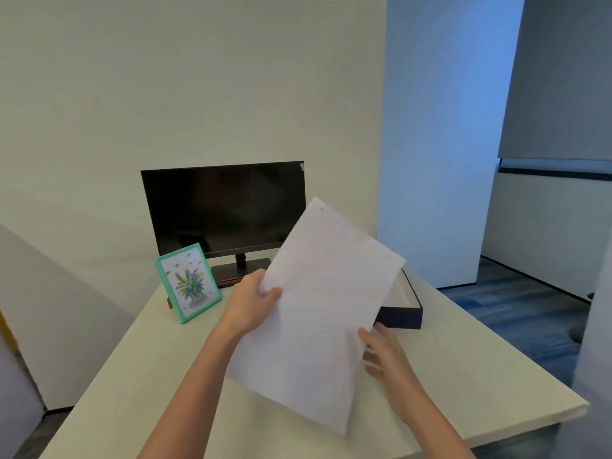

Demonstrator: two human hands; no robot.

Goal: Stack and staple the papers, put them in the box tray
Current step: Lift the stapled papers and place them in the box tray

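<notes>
A white stack of papers [321, 309] is held up in the air above the table, tilted, with small staple marks near its two top corners. My left hand [251, 303] pinches its left edge, thumb on the front. My right hand [384, 356] is at the right edge of the papers with fingers straight, touching or just beside the sheet. The dark blue box tray [402, 314] lies on the table behind the papers, mostly hidden by them. No stapler is in view.
A black monitor [225, 207] stands at the back of the white table [139, 376]. A green picture frame [188, 282] with a flower drawing stands to the left. The table's right edge drops to a blue floor.
</notes>
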